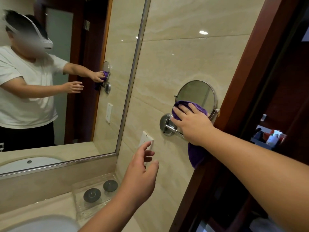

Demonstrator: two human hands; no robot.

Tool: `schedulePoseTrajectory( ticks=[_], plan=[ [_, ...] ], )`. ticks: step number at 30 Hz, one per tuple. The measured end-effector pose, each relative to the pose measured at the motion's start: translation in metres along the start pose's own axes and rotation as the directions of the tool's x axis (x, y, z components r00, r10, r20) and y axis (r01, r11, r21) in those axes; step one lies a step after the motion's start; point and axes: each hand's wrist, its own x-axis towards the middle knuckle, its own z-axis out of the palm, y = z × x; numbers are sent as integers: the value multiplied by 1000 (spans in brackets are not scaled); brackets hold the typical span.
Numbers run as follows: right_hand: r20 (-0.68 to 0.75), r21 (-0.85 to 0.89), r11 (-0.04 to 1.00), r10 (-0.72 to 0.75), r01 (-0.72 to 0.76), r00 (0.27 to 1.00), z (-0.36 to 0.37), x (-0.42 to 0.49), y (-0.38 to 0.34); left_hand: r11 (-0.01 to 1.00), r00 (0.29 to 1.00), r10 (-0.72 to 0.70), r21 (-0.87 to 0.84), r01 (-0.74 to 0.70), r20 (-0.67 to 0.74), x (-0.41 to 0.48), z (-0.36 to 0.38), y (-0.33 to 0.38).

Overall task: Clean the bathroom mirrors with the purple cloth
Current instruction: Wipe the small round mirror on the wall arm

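Right hand (189,121): we record it flat, fingers spread and nearly straight, pressing the cloth (198,106) onto the lower part of the round mirror (195,92); no finger curls into a grip
Cloth: purple, bunched under and ahead of the right hand's fingers, touching the glass; a second fold hangs below that hand's wrist, against the wall
Round mirror: chrome-rimmed, above and just beyond the right fingertips; its upper glass is uncovered
Mount (165,121): chrome disc with a bar, just left of the right hand, the bar running under the palm
Left hand (142,173): open, fingers loosely spread, holding nothing; we see it in the air, lower than the right hand and to its left
Socket plate (144,137): white, on the wall just beyond the left fingertips; whether they touch it we cannot tell
Wall mirror (75,91): large, metal-framed, well left of both hands; it reflects a person in a white shirt and both hands
Tray (87,212): clear, on the table (41,205) below the left hand, holding two dark discs (92,195)
Basin (33,223): white, left of the left forearm
Door frame (242,81): dark wood, just right of the right hand
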Motion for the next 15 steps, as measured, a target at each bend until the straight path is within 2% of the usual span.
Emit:
schedulePoseTrajectory(
  ticks=[2,4,7,10,12,14,15],
  plan=[
    [-20,18,998,53,-53,998,-7,15,6,1000,1000,-6,7,7,-16,2,-7,-6],
    [-92,42,980,198,-195,976,-14,26,17,1000,1000,0,23,0,-26,4,-16,-14],
    [-229,136,915,403,-380,886,-14,28,25,1000,999,-7,14,7,-35,11,-29,-24],
    [-261,194,915,396,-354,880,1,14,1,1000,999,-1,7,1,-44,17,-42,-31],
    [-263,319,895,399,-311,878,10,5,-29,1000,998,9,6,-9,-56,20,-54,-36],
    [-245,551,784,479,-286,843,12,2,-70,1000,997,8,18,-6,-75,23,-69,-44],
    [-225,700,664,553,-262,802,11,2,-94,1000,996,3,20,-2,-84,25,-78,-50]
  ],
)
